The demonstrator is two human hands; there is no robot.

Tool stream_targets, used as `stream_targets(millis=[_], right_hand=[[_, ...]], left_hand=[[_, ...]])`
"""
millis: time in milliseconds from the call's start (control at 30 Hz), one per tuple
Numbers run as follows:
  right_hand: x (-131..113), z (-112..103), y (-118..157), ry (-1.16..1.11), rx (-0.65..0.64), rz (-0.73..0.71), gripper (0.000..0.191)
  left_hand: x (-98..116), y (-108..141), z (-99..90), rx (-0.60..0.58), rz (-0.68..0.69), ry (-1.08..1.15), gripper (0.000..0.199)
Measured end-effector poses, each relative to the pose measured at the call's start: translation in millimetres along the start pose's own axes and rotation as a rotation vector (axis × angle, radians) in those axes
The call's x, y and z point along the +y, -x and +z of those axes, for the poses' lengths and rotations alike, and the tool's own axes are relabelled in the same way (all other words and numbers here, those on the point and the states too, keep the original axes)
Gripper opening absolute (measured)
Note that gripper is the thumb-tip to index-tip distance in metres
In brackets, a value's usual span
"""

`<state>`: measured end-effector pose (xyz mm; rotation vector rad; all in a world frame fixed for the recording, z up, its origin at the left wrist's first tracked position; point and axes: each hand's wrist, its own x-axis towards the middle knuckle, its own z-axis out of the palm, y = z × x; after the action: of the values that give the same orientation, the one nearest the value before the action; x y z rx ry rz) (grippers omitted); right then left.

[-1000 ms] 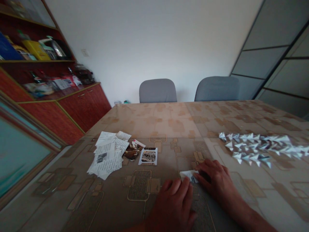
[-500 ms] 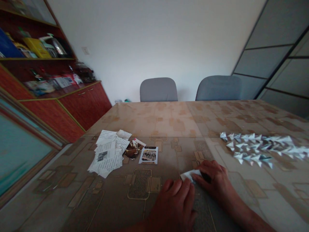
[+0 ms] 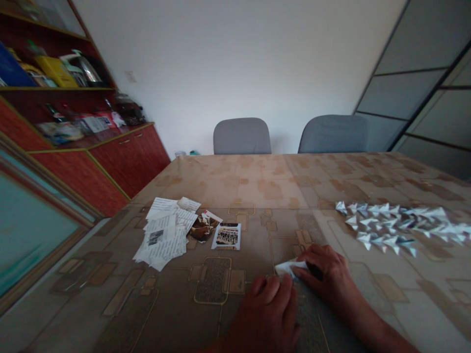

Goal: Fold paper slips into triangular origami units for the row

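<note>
A small folded white paper [image 3: 289, 267] lies on the patterned table near its front edge. My right hand [image 3: 327, 274] pinches the paper's right end between thumb and fingers. My left hand [image 3: 267, 309] rests just in front of it, fingers curled together, their tips at the paper's lower edge; what lies under those fingertips is hidden. To the left is a pile of printed paper pieces [image 3: 167, 235], with a brown picture piece [image 3: 203, 227] and a photo piece [image 3: 227, 236] beside it. Several rows of folded pointed paper pieces [image 3: 386, 225] stand at the right.
Two grey chairs [image 3: 242, 136] stand behind the table's far edge [image 3: 283, 159]. A red wooden cabinet [image 3: 132, 157] with bottles, bags and a kettle is at the left. Grey panelled doors [image 3: 405, 83] are at the right.
My left hand has shifted very slightly down, and a little more of the folded paper shows. My right hand has hardly moved and keeps its pinch.
</note>
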<state>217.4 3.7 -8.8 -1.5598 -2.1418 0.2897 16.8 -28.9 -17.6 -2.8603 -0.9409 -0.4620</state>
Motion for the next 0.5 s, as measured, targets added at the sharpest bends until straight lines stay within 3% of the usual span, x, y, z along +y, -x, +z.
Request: stream_targets(millis=[233,500], right_hand=[[-1.4,1.1,-0.6,-0.012,0.009,0.004,0.011],[-5.2,0.4,-0.9,0.061,0.019,0.029,0.004]], left_hand=[[1.7,2.0,3.6,0.104,0.038,-0.103,0.037],[2.2,0.9,0.8,0.092,0.04,-0.098,0.034]])
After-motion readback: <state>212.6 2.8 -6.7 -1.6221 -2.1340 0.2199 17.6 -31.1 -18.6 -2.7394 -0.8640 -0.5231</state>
